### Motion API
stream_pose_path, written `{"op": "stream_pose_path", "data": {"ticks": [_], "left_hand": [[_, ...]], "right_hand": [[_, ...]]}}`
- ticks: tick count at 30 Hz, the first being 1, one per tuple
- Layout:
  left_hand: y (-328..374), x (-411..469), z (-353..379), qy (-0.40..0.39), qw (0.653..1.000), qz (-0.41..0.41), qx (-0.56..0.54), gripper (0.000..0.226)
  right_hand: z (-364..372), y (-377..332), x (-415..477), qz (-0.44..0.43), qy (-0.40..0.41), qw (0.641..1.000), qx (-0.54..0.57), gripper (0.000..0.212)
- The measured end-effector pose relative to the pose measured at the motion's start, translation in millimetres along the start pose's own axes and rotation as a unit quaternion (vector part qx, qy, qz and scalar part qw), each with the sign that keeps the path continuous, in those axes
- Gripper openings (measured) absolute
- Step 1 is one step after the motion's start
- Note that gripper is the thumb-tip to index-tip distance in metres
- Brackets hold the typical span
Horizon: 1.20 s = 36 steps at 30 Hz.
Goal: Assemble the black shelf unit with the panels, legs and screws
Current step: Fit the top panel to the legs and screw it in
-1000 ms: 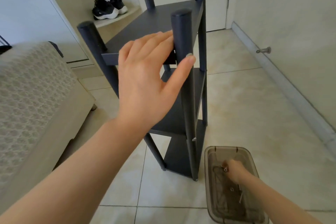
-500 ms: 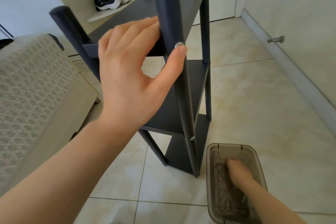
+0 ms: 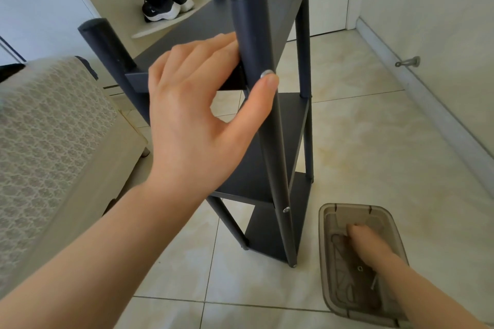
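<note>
i'm looking down at the shelf unit (image 3: 270,147), which is standing upright on the tiled floor (image 3: 374,155) with all three panels sitting between its four legs, so i'm judging the main build to be nearly done. my left hand (image 3: 197,115) is pinching the near leg (image 3: 251,35) at the top panel (image 3: 213,27): the fingers are lying on the panel's edge and the thumb tip is pressing just under the top screw (image 3: 267,73). a second screw (image 3: 286,209) is showing lower on that leg. my right hand (image 3: 366,246) is reaching down into the plastic bin (image 3: 331,222) beside the unit's foot, and i cannot tell whether its grip is closing on anything. small hardware (image 3: 360,268) is lying loose in there, so i'm guessing some fastening or tightening is left.
</note>
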<state>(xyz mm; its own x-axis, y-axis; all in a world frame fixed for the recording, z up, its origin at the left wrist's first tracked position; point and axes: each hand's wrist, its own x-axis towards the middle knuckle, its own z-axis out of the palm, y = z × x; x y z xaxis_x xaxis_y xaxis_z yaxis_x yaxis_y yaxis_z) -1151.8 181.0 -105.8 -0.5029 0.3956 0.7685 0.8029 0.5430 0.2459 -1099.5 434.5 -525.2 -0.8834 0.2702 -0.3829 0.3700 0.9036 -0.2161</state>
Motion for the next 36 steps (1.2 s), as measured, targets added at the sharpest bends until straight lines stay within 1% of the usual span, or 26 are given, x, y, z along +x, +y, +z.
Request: {"op": "stream_pose_path", "data": {"ticks": [5,7,11,13,15,19,22,25,27,29,30,32,36], "left_hand": [[1,1,-3,-0.010,1.000,-0.013,-0.007,0.028],[0,1,-5,-0.031,0.999,-0.010,-0.006,0.031],[-7,3,-16,-0.066,0.998,-0.020,0.003,0.035],[-12,2,-21,-0.077,0.997,-0.024,0.001,0.036],[-16,1,-24,-0.088,0.996,-0.026,-0.001,0.038],[-24,1,-27,-0.106,0.994,-0.030,-0.004,0.041],[-33,3,-31,-0.106,0.994,-0.040,-0.007,0.044],[-45,4,-40,-0.091,0.993,-0.067,-0.024,0.045],[-51,6,-45,-0.090,0.991,-0.090,-0.041,0.035],[-64,7,-57,-0.082,0.989,-0.111,-0.055,0.017],[-66,9,-58,-0.085,0.987,-0.118,-0.062,0.012],[-74,9,-65,-0.084,0.985,-0.132,-0.079,0.011],[-93,8,-81,-0.080,0.978,-0.165,-0.098,0.018]], "right_hand": [[-39,5,1,0.017,0.028,0.999,0.012,0.011],[-51,-2,-6,0.021,0.050,0.997,0.050,0.017],[-85,-31,-20,0.015,0.091,0.984,0.156,0.017],[-110,-51,-28,0.010,0.128,0.963,0.238,0.012],[-137,-74,-39,0.016,0.153,0.929,0.336,0.012],[-191,-123,-68,-0.013,0.154,0.858,0.490,0.011],[-224,-158,-87,-0.028,0.167,0.825,0.539,0.014],[-251,-189,-107,-0.046,0.221,0.792,0.567,0.016],[-265,-208,-125,-0.074,0.235,0.778,0.577,0.018],[-274,-239,-142,-0.111,0.193,0.783,0.581,0.018],[-274,-248,-148,-0.124,0.159,0.790,0.578,0.018],[-269,-269,-153,-0.158,0.111,0.813,0.549,0.021],[-267,-295,-143,-0.159,0.086,0.831,0.525,0.024]]}}
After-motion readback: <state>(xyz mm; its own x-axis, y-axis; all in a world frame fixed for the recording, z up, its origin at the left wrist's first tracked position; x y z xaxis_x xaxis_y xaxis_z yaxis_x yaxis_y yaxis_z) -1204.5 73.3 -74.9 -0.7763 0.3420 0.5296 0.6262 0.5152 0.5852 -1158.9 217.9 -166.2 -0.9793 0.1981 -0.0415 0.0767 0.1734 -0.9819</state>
